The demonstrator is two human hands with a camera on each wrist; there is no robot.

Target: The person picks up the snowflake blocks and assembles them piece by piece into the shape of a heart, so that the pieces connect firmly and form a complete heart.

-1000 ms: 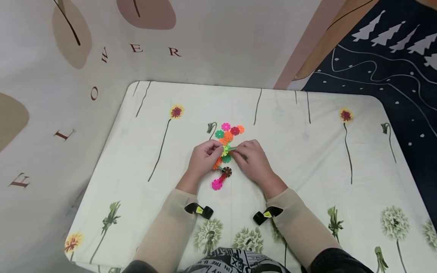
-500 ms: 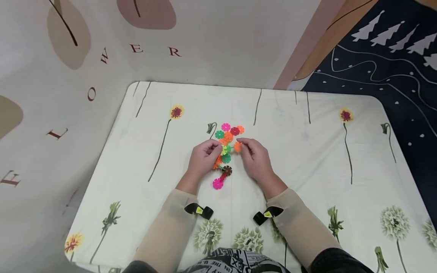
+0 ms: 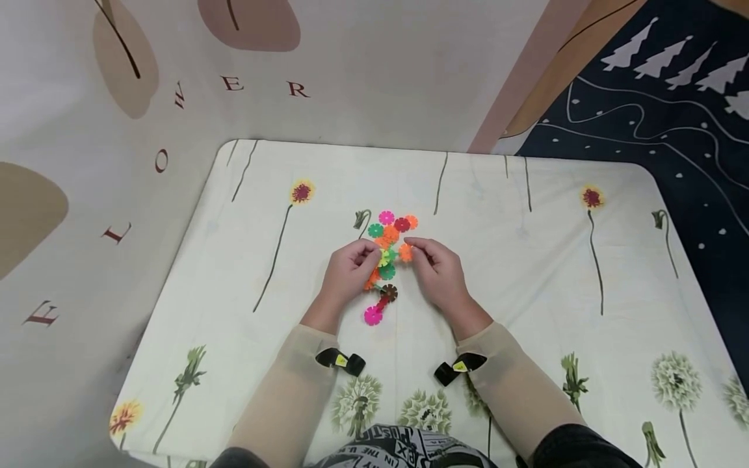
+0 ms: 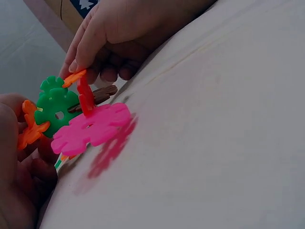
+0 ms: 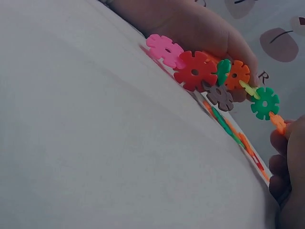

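Notched plastic snowflake discs, slotted together in a chain, span the space between both hands. My left hand (image 3: 350,270) pinches the chain at its left side, beside a yellow disc (image 3: 384,257). My right hand (image 3: 435,270) pinches an orange disc (image 3: 406,252) between thumb and forefinger. This disc meets a green disc (image 5: 265,103) at its edge in the right wrist view. At the near end hang a brown disc (image 3: 389,293), a red disc (image 5: 195,71) and a pink disc (image 4: 90,129) low over the cloth. The left fingertips partly hide the middle of the chain.
More discs lie beyond the hands, among them a pink disc (image 3: 386,218), a dark red disc (image 3: 402,225) and a green disc (image 3: 376,231). A white flower-printed cloth (image 3: 526,273) covers the table. Printed wall hangings (image 3: 374,78) rise behind its far edge.
My right hand has shifted slightly right and its finger grip has changed, bringing the orange disc into view beside the green one. My left hand stays nearly in place.
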